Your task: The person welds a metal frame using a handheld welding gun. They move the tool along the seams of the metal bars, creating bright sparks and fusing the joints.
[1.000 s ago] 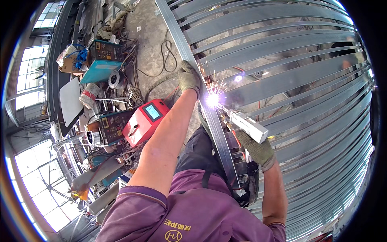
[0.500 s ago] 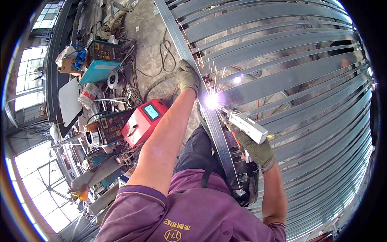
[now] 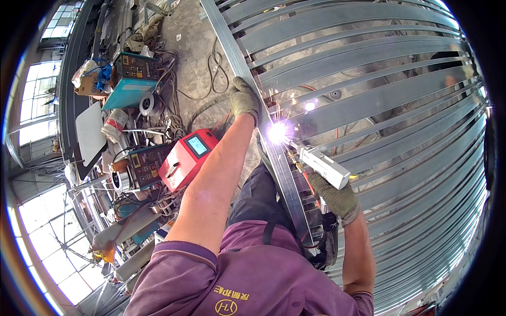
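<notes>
The sparks fly shorter than half a second ago. The gloved right hand still grips the white torch, its tip at the glare on the grey rail; the left hand stays against that rail, whether gripping I can't tell.

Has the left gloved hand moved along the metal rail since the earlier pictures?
No, not visibly: the left hand is at the same stretch of the metal rail.
</notes>
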`<action>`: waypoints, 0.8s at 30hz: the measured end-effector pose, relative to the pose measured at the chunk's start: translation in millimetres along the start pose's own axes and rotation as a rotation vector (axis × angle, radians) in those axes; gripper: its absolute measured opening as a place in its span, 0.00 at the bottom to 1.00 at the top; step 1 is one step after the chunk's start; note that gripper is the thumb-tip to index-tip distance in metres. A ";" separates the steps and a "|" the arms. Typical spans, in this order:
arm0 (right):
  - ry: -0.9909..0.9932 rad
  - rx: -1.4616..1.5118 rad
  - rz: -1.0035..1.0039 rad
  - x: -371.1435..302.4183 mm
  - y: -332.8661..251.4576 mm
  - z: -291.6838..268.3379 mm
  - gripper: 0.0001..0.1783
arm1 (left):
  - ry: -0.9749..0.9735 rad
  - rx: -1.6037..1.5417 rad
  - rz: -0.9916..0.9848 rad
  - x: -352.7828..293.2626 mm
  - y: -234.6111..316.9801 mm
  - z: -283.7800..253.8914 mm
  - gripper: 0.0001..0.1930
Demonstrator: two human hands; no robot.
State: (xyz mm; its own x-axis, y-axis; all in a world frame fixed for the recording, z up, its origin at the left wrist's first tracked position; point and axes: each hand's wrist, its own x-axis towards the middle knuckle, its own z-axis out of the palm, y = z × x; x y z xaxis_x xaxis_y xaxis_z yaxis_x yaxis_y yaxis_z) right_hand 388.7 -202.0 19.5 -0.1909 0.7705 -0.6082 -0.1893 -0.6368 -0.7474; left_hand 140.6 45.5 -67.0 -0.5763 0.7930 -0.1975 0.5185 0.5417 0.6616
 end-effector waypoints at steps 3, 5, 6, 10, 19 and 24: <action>-0.026 0.007 0.033 -0.2 -1.3 -2.2 0.24 | 0.024 -0.034 0.032 -2.0 0.5 -0.5 0.44; -0.030 0.018 0.021 -0.6 -0.5 -2.8 0.24 | 0.025 -0.040 0.018 -3.6 3.6 -0.7 0.43; -0.023 0.021 -0.007 -1.9 1.0 -2.0 0.24 | 0.025 -0.044 0.011 -4.9 5.2 -1.2 0.43; -0.006 0.021 -0.029 -4.8 0.0 0.6 0.24 | 0.021 -0.060 0.019 4.7 -5.0 3.8 0.43; 0.004 0.020 -0.012 -8.4 4.3 1.1 0.23 | 0.008 -0.071 -0.008 12.5 -10.6 6.3 0.42; 0.009 0.042 -0.027 -10.0 5.5 1.3 0.22 | 0.012 -0.049 0.013 8.1 -7.1 5.5 0.42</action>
State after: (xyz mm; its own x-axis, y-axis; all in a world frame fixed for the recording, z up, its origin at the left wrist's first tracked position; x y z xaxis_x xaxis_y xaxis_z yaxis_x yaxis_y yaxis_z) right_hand 388.3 -213.3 21.8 -0.1768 0.7876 -0.5902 -0.2348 -0.6161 -0.7519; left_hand 135.8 49.6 -77.3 -0.5775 0.7962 -0.1803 0.4943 0.5168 0.6990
